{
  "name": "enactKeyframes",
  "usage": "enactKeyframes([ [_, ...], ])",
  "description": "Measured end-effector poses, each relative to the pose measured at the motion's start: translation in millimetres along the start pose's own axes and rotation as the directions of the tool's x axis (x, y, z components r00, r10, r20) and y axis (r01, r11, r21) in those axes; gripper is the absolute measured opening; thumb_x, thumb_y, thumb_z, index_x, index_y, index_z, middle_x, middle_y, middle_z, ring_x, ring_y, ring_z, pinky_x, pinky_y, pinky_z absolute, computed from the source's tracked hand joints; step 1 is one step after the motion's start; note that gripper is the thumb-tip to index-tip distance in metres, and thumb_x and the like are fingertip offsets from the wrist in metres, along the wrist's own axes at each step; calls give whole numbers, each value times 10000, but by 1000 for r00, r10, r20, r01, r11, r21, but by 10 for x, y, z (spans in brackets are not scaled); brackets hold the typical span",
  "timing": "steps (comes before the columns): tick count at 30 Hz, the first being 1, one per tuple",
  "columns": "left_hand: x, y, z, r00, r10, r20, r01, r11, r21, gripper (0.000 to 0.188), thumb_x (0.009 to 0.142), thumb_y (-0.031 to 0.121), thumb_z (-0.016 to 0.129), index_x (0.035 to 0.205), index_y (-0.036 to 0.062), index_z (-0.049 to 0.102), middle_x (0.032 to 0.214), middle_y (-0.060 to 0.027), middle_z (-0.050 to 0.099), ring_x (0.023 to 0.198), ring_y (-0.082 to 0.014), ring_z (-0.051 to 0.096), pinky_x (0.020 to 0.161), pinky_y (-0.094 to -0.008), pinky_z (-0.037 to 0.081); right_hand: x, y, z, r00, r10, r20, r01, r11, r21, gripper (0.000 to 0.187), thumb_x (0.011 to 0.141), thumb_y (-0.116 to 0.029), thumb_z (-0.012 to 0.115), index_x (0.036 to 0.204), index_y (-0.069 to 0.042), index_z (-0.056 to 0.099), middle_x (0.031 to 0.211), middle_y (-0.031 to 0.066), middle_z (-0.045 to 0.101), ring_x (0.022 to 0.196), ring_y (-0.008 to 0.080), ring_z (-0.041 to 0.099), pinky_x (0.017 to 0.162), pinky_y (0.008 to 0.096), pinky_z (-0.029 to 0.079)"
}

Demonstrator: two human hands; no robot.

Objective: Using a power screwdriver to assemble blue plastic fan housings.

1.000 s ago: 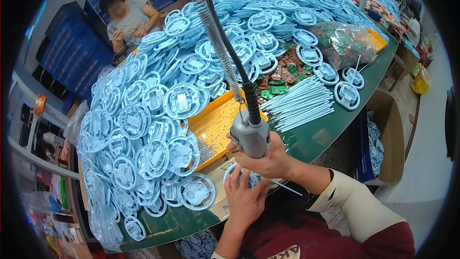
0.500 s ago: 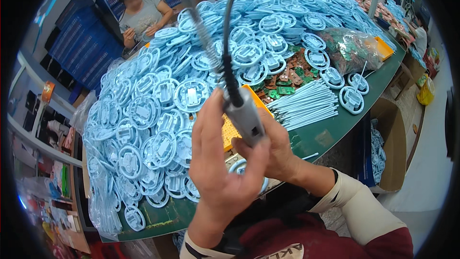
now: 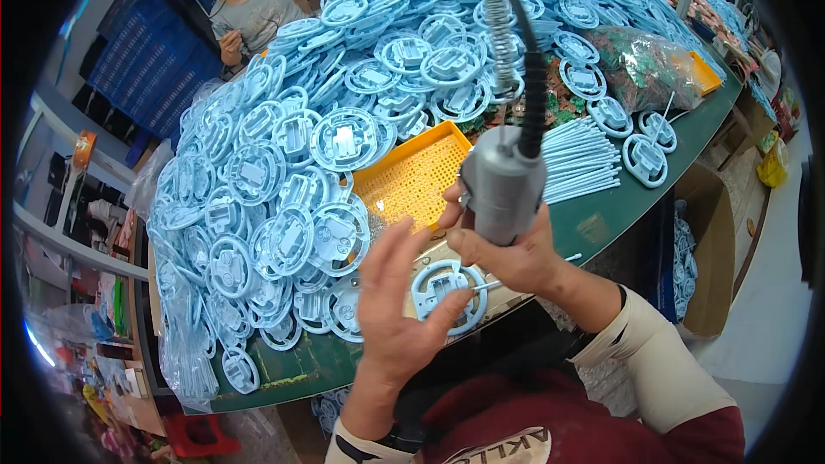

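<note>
My right hand [image 3: 520,258] is wrapped round a grey electric screwdriver [image 3: 503,185], which hangs from a coiled spring with a black cable at its top. The tool's tip is hidden. My left hand [image 3: 400,309] holds nothing, fingers raised and apart, its thumb over a light-blue round plastic frame [image 3: 440,283]. That frame lies on a pale board at the table's near edge, a housing at its middle. A thin light-blue stick [image 3: 574,257] runs from its right side beneath my right hand. Just beyond my hands is a yellow perforated tray [image 3: 400,155].
Light-blue round frames [image 3: 258,172] are heaped across the green table [image 3: 593,228]. Right of the tray lie bundled sticks [image 3: 584,159], small circuit boards and a clear bag [image 3: 644,69]. A person [image 3: 253,4] sits across the heap. A cardboard box [image 3: 718,249] stands at the right.
The screwdriver has moved right and now stands more upright in my right hand. My left hand has come off it and lowered toward the round frame. More of the yellow tray shows.
</note>
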State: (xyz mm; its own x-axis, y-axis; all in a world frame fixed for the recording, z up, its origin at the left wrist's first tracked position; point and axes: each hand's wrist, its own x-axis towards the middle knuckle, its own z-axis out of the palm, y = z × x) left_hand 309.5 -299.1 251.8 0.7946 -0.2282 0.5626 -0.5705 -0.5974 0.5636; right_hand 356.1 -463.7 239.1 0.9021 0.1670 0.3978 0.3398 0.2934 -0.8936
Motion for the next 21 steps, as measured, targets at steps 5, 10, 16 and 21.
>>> enactKeyframes([
  [5, -635, -275, 427, 957, -121, 264, 67, 977, 204, 535, 672, 243, 770, 1154, 109, 579, 1298, -155, 418, 1213, -339, 405, 1015, -503, 285, -8, 112, -83, 994, -37, 107, 41, 999, -34, 385, 797, -3, 676, 1144, 4, 508, 922, 96, 595, 751, 89, 574, 554, 199, 499],
  [10, -654, -188, 505, 907, -213, 364, 99, 946, 307, 542, 708, 350, 728, 1217, 254, 570, 1348, -110, 375, 1244, -326, 330, 1028, -561, 182, -60, 151, -57, 996, 7, 88, -5, 1000, -20, 384, 794, -14, 682, 1136, 2, 508, 925, 103, 592, 762, 95, 571, 561, 201, 501],
  [16, -671, -210, 534, 899, -209, 385, 97, 952, 292, 430, 710, 354, 723, 1126, 302, 625, 1355, -104, 337, 1254, -331, 296, 995, -540, 204, -47, 147, -74, 994, -64, 92, 67, 997, -32, 390, 789, -23, 690, 1133, -2, 508, 931, 104, 595, 793, 99, 571, 573, 206, 490],
  [21, -761, -213, 579, 927, -178, 329, 78, 952, 294, 355, 693, 301, 738, 1039, 305, 656, 1369, -110, 329, 1254, -349, 301, 948, -514, 245, -90, 178, -58, 986, -108, 128, 119, 989, -84, 379, 790, -19, 685, 1126, -4, 510, 925, 97, 595, 775, 94, 574, 576, 213, 478],
])
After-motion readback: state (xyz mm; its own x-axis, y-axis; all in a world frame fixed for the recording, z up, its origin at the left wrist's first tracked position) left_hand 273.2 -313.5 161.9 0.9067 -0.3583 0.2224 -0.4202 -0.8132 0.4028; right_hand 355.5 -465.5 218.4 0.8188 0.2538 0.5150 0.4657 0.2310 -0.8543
